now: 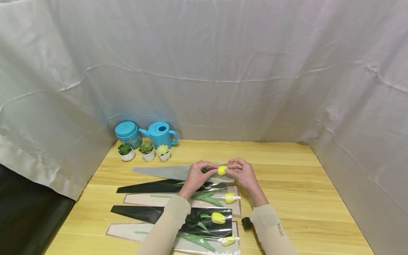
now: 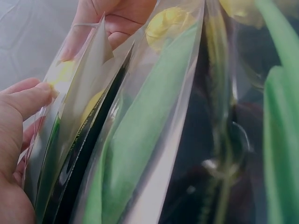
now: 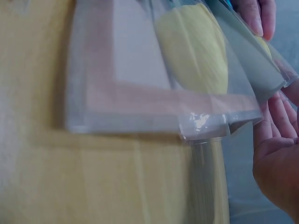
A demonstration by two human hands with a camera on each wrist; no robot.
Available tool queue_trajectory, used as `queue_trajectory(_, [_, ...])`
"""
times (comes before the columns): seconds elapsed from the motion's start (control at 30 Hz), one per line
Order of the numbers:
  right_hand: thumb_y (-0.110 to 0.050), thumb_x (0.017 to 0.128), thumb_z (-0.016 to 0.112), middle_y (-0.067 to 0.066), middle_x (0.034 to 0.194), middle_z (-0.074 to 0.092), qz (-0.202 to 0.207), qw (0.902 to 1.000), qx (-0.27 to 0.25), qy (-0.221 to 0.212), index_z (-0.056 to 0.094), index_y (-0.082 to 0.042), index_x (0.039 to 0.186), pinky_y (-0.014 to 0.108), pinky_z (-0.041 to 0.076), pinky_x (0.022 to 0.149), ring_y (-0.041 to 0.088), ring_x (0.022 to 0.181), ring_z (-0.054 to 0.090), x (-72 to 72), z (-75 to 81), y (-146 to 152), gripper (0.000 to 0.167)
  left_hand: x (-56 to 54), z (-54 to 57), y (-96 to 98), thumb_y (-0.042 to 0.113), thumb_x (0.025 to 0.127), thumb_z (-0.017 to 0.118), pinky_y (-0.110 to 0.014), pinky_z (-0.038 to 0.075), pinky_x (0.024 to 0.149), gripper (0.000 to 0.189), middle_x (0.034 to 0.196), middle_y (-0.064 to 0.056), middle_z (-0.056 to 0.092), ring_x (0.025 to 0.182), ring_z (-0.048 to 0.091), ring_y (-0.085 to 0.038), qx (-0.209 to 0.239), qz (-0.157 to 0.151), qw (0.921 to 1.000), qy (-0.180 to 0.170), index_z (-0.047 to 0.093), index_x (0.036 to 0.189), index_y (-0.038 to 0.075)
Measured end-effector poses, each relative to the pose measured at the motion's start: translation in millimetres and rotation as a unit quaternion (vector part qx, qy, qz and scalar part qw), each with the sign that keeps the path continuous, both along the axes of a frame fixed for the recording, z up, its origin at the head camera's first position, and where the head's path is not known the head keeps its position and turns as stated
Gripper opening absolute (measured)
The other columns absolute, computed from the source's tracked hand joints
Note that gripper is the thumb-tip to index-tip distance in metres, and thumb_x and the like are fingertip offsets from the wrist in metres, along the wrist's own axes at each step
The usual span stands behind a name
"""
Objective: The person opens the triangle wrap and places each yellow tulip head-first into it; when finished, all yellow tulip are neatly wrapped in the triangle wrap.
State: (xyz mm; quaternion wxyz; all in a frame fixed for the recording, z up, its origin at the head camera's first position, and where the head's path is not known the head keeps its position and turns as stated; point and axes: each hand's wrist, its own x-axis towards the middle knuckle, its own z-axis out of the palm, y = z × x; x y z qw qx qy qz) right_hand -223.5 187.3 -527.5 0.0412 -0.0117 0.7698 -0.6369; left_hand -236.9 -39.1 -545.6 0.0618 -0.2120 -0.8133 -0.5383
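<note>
A grey flower sleeve (image 1: 172, 172) with a clear front lies farthest back in the row, with a yellow tulip (image 1: 222, 170) at its wide end. My left hand (image 1: 199, 174) pinches this sleeve between thumb and fingers, right beside the bloom. At the wide mouth my right hand (image 1: 244, 174) holds the film edge, its thumb on one side and fingers behind, as the left wrist view shows. Below it lie a black sleeve (image 1: 143, 186), a white sleeve (image 1: 140, 199) with a tulip (image 1: 229, 198), and another black sleeve (image 1: 137, 212) with a tulip (image 1: 218, 217).
Nearest me lies a white sleeve (image 1: 124, 231) with a tulip, partly under my left forearm. Three small potted succulents (image 1: 148, 151) stand at the back left, before a blue watering can (image 1: 160, 134) and a blue-lidded tub (image 1: 127, 134). A black object (image 1: 247, 223) lies beside my right sleeve.
</note>
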Motion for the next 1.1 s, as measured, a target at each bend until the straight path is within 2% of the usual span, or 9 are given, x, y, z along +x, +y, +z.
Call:
queue_trajectory(0.27, [-0.011,0.091,0.08,0.017,0.117,0.074,0.001,0.9998,0.017,0.005,0.06,0.001,0.135,0.029,0.061,0.085,0.018,0.094,0.074,1.1,-0.9,-2.2,0.049,-0.3,-3.0,-1.0,0.028,0.093,0.079,-0.03,0.058,0.086,0.017,0.105,0.011,0.076,0.099,0.067,-0.009,-0.016,0.005,0.9998,-0.007,0.082,0.109,0.022])
queue_trajectory(0.4, [-0.01,0.091,0.08,0.018,0.117,0.073,-0.002,0.9998,0.017,0.004,0.06,0.001,0.135,0.032,0.062,0.087,0.016,0.092,0.074,1.7,-1.4,-2.2,0.049,-0.5,-4.0,-2.3,0.03,0.093,0.079,-0.029,0.058,0.087,0.018,0.106,0.012,0.076,0.1,0.068,-0.008,-0.023,0.002,0.9997,-0.011,0.082,0.109,0.024])
queue_trajectory(0.57, [-0.011,0.091,0.08,0.018,0.118,0.073,-0.008,0.9999,0.012,0.007,0.061,-0.001,0.133,0.03,0.061,0.086,0.015,0.09,0.073,1.4,-2.0,-1.3,0.047,-1.2,-4.0,-5.9,0.03,0.093,0.079,-0.031,0.058,0.09,0.016,0.107,0.014,0.076,0.102,0.069,-0.008,-0.018,-0.008,0.9997,-0.016,0.081,0.109,0.03])
queue_trajectory(0.7, [-0.01,0.091,0.08,0.018,0.117,0.073,-0.011,0.9999,0.005,0.006,0.062,-0.001,0.132,0.031,0.061,0.086,0.014,0.09,0.073,0.8,-1.2,-0.9,0.045,-2.8,-4.0,-8.5,0.029,0.094,0.079,-0.033,0.058,0.093,0.016,0.108,0.017,0.075,0.103,0.068,-0.006,-0.023,-0.013,0.9996,-0.011,0.08,0.109,0.033])
queue_trajectory(0.87, [-0.007,0.091,0.079,0.018,0.118,0.073,-0.016,0.9998,0.007,0.007,0.063,-0.002,0.13,0.028,0.061,0.085,0.013,0.09,0.073,0.8,-0.9,-1.4,0.043,-4.3,-3.9,-9.2,0.029,0.094,0.079,-0.033,0.058,0.092,0.016,0.108,0.015,0.076,0.102,0.068,-0.007,-0.037,-0.011,0.9993,0.005,0.081,0.11,0.032])
queue_trajectory(1.1, [-0.009,0.095,0.075,0.019,0.125,0.071,-0.011,0.9995,0.023,0.016,0.064,-0.003,0.132,0.024,0.059,0.087,0.025,0.104,0.073,2.9,-2.9,1.6,0.04,-7.1,-4.4,-10.2,0.025,0.094,0.078,-0.031,0.059,0.087,0.016,0.108,0.011,0.076,0.1,0.068,-0.01,-0.056,-0.002,0.9983,0.015,0.081,0.11,0.027])
